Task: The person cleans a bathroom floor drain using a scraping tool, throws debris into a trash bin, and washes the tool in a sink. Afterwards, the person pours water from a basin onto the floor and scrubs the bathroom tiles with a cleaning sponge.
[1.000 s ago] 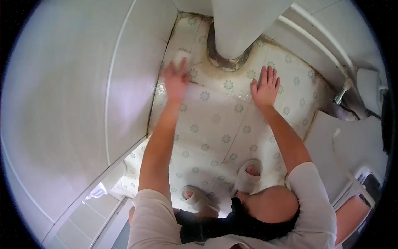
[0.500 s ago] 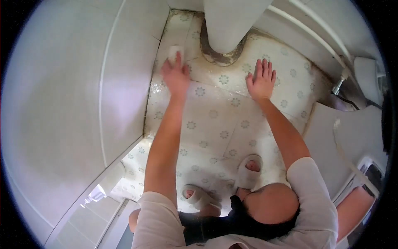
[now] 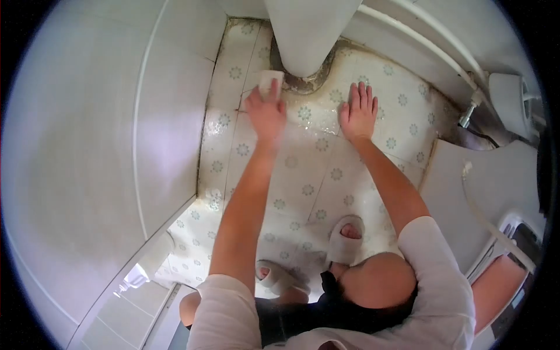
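Note:
My left hand (image 3: 267, 116) presses a small white sponge (image 3: 270, 77) against the wet tile floor (image 3: 286, 157), with the fingers over its near edge. Right beside the sponge rises a white pedestal base (image 3: 306, 41), ringed by a dark, stained patch (image 3: 306, 86). My right hand (image 3: 358, 116) lies flat on the floor to the right of the pedestal, fingers stretched out and holding nothing. Green flower motifs mark the tiles, and brownish stains show near the pedestal.
White wall panels (image 3: 169, 116) close off the left side. Pale pipes (image 3: 426, 44) run along the right wall to a metal valve (image 3: 466, 115). A grey panel (image 3: 484, 181) stands at right. My slippered feet (image 3: 346, 239) are below.
My left hand has slid the sponge right and slightly down, from near the left wall to the pedestal's edge. My right hand stays flat on the floor; the view has shifted slightly.

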The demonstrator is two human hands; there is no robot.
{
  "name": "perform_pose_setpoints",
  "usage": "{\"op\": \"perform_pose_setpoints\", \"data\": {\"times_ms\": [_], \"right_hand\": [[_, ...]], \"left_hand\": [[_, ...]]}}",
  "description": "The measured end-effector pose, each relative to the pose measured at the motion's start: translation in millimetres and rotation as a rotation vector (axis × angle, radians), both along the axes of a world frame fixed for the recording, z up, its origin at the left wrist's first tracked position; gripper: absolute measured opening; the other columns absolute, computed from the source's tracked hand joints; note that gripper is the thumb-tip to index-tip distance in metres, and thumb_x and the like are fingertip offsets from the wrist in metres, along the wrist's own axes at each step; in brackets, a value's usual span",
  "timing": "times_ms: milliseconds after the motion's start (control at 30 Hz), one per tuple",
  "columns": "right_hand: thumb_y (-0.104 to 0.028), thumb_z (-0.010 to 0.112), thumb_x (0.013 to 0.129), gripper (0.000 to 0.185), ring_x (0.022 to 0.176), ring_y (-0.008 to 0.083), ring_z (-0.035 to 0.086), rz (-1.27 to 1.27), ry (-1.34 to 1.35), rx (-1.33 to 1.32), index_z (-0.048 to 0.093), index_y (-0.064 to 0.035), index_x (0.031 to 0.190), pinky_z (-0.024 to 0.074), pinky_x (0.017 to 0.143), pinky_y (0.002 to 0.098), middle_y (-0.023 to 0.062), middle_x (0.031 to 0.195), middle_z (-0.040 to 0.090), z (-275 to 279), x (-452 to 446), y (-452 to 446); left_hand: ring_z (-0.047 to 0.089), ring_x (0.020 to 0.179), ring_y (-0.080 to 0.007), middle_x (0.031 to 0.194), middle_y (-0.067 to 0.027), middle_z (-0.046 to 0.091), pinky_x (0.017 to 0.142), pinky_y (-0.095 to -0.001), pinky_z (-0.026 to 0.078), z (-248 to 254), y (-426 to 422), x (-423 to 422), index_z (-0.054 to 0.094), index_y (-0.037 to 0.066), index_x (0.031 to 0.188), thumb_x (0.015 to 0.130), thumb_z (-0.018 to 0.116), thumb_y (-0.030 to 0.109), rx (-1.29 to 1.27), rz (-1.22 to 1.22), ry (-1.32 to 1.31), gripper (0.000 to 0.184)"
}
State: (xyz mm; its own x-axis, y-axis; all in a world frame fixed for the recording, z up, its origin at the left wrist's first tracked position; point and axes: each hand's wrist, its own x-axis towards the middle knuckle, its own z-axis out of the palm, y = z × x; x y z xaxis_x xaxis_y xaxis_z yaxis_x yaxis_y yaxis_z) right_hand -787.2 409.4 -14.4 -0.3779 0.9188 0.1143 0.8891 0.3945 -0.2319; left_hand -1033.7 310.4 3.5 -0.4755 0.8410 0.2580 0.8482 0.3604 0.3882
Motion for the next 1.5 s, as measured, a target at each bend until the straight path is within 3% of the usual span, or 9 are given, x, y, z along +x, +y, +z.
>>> {"op": "perform_pose_setpoints", "data": {"times_ms": [267, 367, 667, 767, 867, 967, 1167, 1367, 1500], "right_hand": [[-0.022, 0.049, 0.092, 0.061, 0.149, 0.0358, 0.029, 0.010, 0.190, -0.049, 0.039, -0.0073, 0.151, 0.0159, 0.123, 0.0534, 0.0131, 0.157, 0.040, -0.1, 7.6, 3.5], [-0.021, 0.051, 0.091, 0.063, 0.149, 0.0356, 0.030, 0.023, 0.226, -0.011, 0.040, -0.0064, 0.151, 0.0171, 0.123, 0.0528, 0.0129, 0.156, 0.042, -3.4, 10.9, 3.7], [-0.022, 0.052, 0.091, 0.064, 0.149, 0.0359, 0.030, 0.030, 0.239, -0.001, 0.040, -0.0066, 0.151, 0.0177, 0.123, 0.0525, 0.0120, 0.157, 0.041, -3.8, 10.7, 4.4], [-0.023, 0.051, 0.092, 0.063, 0.149, 0.0359, 0.030, 0.017, 0.223, -0.020, 0.040, -0.0067, 0.151, 0.0176, 0.123, 0.0524, 0.0119, 0.157, 0.042, -5.7, 10.6, 5.1], [-0.024, 0.051, 0.092, 0.062, 0.148, 0.0360, 0.031, 0.034, 0.237, 0.014, 0.040, -0.0065, 0.151, 0.0177, 0.123, 0.0523, 0.0123, 0.156, 0.042, -3.3, 10.2, 4.2], [-0.025, 0.052, 0.092, 0.063, 0.148, 0.0359, 0.031, 0.038, 0.231, 0.028, 0.040, -0.0065, 0.151, 0.0183, 0.123, 0.0524, 0.0126, 0.156, 0.043, -0.1, 8.3, 3.8], [-0.027, 0.053, 0.092, 0.064, 0.148, 0.0359, 0.031, 0.034, 0.233, 0.023, 0.040, -0.0067, 0.151, 0.0192, 0.122, 0.0522, 0.0125, 0.156, 0.043, -4.3, 10.1, 4.6], [-0.021, 0.055, 0.090, 0.063, 0.146, 0.0374, 0.034, 0.028, 0.259, 0.026, 0.042, -0.0075, 0.150, 0.0215, 0.121, 0.0533, 0.0120, 0.155, 0.044, -1.3, 9.4, 3.9], [-0.021, 0.055, 0.090, 0.063, 0.146, 0.0373, 0.035, 0.023, 0.258, 0.040, 0.042, -0.0078, 0.150, 0.0219, 0.121, 0.0531, 0.0122, 0.155, 0.045, -1.9, 9.1, 3.3]], "left_hand": [[0.050, 0.118, -0.0402, 0.132, -0.0227, 0.054, 0.102, -0.0513, 0.043, 3.9, -4.8, 60.4, 0.060, 0.022, 0.141, 0.080, 0.071, 0.020, 0.015, -0.356, -0.364, 0.061], [0.049, 0.118, -0.0404, 0.132, -0.0229, 0.054, 0.103, -0.0516, 0.042, -8.8, -13.6, 23.0, 0.059, 0.022, 0.141, 0.080, 0.071, 0.022, 0.044, 0.016, -0.016, 0.062], [0.050, 0.115, -0.0426, 0.128, -0.0245, 0.056, 0.100, -0.0522, 0.044, 3.8, 9.5, 62.9, 0.059, 0.024, 0.142, 0.082, 0.071, 0.026, -0.041, -0.263, -0.221, 0.061], [0.051, 0.113, -0.0433, 0.125, -0.0244, 0.058, 0.098, -0.0526, 0.045, -4.6, -5.4, 15.3, 0.059, 0.024, 0.142, 0.082, 0.071, 0.027, -0.026, -0.202, -0.176, 0.060], [0.052, 0.113, -0.0427, 0.123, -0.0246, 0.060, 0.099, -0.0529, 0.045, 4.1, -13.6, -20.8, 0.059, 0.024, 0.142, 0.083, 0.070, 0.029, -0.001, 0.117, -0.041, 0.060], [0.056, 0.112, -0.0409, 0.121, -0.0248, 0.062, 0.102, -0.0522, 0.041, -1.7, 3.2, -1.9, 0.060, 0.026, 0.141, 0.086, 0.068, 0.030, -0.006, -0.060, 0.103, 0.056], [0.055, 0.110, -0.0415, 0.125, -0.0267, 0.060, 0.108, -0.0536, 0.036, 6.8, 4.1, 53.1, 0.058, 0.025, 0.143, 0.084, 0.069, 0.029, -0.107, -0.364, -0.434, 0.061], [0.054, 0.114, -0.0425, 0.120, -0.0249, 0.063, 0.102, -0.0527, 0.043, 5.1, -14.3, -12.3, 0.058, 0.025, 0.143, 0.084, 0.070, 0.026, 0.044, 0.099, -0.053, 0.060], [0.054, 0.115, -0.0433, 0.126, -0.0261, 0.060, 0.101, -0.0524, 0.045, -2.6, 1.0, 33.1, 0.058, 0.027, 0.143, 0.083, 0.071, 0.024, -0.045, -0.172, -0.019, 0.062]]}}
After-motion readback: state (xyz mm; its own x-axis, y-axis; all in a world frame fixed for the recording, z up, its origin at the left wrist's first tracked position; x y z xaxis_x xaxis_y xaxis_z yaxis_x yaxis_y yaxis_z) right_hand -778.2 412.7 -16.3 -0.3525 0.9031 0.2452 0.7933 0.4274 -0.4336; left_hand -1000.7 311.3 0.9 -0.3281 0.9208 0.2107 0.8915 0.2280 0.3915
